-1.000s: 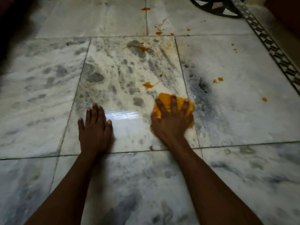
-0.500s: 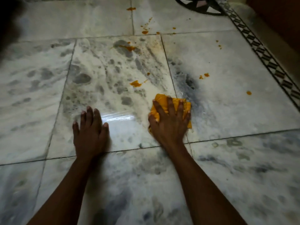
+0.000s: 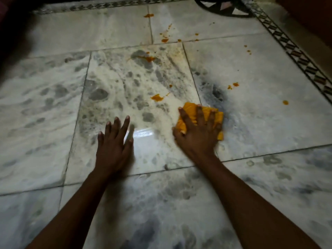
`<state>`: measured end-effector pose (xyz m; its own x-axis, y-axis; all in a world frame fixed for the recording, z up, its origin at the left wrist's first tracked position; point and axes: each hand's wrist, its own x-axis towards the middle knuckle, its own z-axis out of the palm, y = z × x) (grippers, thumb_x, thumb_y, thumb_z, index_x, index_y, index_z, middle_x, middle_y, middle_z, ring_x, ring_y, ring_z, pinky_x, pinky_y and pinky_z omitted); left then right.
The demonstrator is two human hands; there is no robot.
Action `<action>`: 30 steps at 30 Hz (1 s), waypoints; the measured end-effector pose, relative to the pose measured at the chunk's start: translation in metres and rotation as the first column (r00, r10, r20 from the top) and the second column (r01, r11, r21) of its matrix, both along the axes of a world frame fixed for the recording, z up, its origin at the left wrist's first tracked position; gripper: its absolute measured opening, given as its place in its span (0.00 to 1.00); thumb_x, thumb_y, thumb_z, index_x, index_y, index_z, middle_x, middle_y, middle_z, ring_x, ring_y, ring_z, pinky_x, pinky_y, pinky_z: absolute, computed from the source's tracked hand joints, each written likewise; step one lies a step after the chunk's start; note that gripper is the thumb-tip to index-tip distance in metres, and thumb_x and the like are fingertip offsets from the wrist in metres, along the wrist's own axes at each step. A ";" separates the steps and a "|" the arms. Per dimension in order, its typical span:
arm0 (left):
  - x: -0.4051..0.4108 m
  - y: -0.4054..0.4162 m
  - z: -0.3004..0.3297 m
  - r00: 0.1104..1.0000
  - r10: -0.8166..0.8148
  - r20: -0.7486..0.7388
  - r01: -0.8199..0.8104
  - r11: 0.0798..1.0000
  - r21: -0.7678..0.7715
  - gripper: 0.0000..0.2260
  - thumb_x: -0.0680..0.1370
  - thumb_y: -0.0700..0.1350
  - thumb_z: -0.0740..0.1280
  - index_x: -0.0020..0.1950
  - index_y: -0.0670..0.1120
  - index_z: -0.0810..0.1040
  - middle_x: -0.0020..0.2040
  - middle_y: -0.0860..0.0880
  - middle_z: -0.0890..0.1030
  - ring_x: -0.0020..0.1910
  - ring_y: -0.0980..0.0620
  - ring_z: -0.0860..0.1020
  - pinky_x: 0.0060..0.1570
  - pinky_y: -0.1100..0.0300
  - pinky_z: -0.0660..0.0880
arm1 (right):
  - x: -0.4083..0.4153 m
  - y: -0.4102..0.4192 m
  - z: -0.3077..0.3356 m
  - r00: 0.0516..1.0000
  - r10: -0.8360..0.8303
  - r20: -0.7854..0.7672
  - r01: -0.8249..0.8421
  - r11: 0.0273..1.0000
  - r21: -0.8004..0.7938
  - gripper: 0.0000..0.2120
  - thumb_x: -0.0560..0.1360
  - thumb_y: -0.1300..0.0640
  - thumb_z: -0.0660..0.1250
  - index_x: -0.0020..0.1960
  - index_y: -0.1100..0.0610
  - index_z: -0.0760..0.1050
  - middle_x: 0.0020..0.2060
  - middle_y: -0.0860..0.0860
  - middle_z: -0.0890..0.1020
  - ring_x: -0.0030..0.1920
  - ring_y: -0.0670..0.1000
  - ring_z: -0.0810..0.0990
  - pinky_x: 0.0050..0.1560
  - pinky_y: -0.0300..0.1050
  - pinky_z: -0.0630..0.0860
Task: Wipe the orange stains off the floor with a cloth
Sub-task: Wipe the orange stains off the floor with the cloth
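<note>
The marble floor [image 3: 251,97] takes up nearly everything, pale veined tiles with a patterned border [image 3: 294,56] running off beyond the fingertips. Compared with a second ago, the right hand [image 3: 198,133] has barely shifted; it still lies spread flat, fingers splayed, pressing the yellow cloth [image 3: 191,112] onto the tile rather than gripping it. The left hand [image 3: 114,142] remains open and empty, braced palm-down. So little progress, I'd say: the nearest orange stain [image 3: 157,97] sits just ahead of the right fingertips, to their left, still unwiped. Smaller spots [image 3: 233,85] lie ahead to their right, and more splatter [image 3: 165,40] well beyond. No writing or brand shows anywhere.
</note>
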<state>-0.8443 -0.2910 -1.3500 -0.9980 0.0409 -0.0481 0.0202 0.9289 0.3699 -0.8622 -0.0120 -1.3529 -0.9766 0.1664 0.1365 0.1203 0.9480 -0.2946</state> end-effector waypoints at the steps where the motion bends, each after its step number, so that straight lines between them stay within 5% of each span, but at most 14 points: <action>1: -0.012 0.002 0.002 0.999 -0.039 -0.026 0.039 0.999 -0.011 0.31 0.82 0.64 0.48 0.84 0.67 0.42 0.87 0.51 0.45 0.86 0.45 0.44 0.81 0.38 0.46 | -0.003 -0.015 0.001 0.999 0.040 0.000 -0.040 0.999 -0.016 0.36 0.74 0.27 0.57 0.81 0.32 0.57 0.84 0.53 0.60 0.82 0.70 0.54 0.77 0.76 0.48; 7: -0.095 -0.003 0.001 0.997 -0.026 -0.078 0.020 0.996 -0.082 0.34 0.79 0.67 0.43 0.86 0.62 0.44 0.87 0.50 0.46 0.86 0.45 0.45 0.81 0.37 0.48 | 0.053 -0.018 -0.010 0.953 0.300 -0.034 -0.296 0.951 0.090 0.31 0.76 0.26 0.58 0.78 0.27 0.60 0.84 0.45 0.57 0.84 0.59 0.54 0.76 0.73 0.58; 14: -0.107 -0.009 -0.008 0.995 0.072 -0.068 -0.079 0.992 -0.103 0.32 0.81 0.69 0.49 0.85 0.63 0.54 0.87 0.52 0.48 0.86 0.47 0.48 0.82 0.37 0.43 | -0.048 -0.028 -0.002 0.998 0.051 -0.032 -0.049 0.998 0.047 0.33 0.74 0.20 0.52 0.78 0.26 0.59 0.84 0.46 0.58 0.84 0.63 0.51 0.79 0.73 0.47; 22: -0.108 -0.008 0.003 0.984 0.153 -0.090 -0.162 0.981 -0.103 0.31 0.81 0.67 0.52 0.84 0.60 0.59 0.88 0.50 0.46 0.86 0.44 0.50 0.81 0.32 0.47 | -0.013 -0.004 0.003 0.912 0.408 0.029 -0.409 0.905 0.117 0.32 0.77 0.24 0.53 0.79 0.29 0.58 0.85 0.46 0.56 0.85 0.59 0.53 0.74 0.71 0.61; 27: -0.110 -0.016 -0.011 0.972 0.213 -0.099 -0.226 0.965 -0.137 0.36 0.80 0.70 0.53 0.86 0.61 0.50 0.87 0.52 0.40 0.86 0.46 0.42 0.80 0.33 0.44 | -0.102 -0.014 -0.006 0.999 0.035 -0.007 -0.035 0.997 0.068 0.34 0.77 0.25 0.49 0.80 0.35 0.64 0.83 0.51 0.63 0.82 0.66 0.57 0.75 0.73 0.59; 30: -0.112 -0.012 -0.015 0.978 0.203 -0.048 -0.208 0.967 -0.147 0.36 0.80 0.71 0.48 0.86 0.62 0.44 0.87 0.54 0.39 0.86 0.48 0.40 0.80 0.33 0.42 | -0.135 -0.064 -0.001 0.999 0.049 -0.012 -0.048 0.998 0.051 0.32 0.79 0.27 0.49 0.80 0.34 0.63 0.84 0.51 0.60 0.83 0.65 0.54 0.77 0.73 0.53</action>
<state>-0.9559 -0.3032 -1.3647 -0.9854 -0.1701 -0.0056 -0.1669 0.9592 0.2282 -0.9972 -0.0764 -1.3535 -0.9814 0.1117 0.1562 0.0706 0.9663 -0.2476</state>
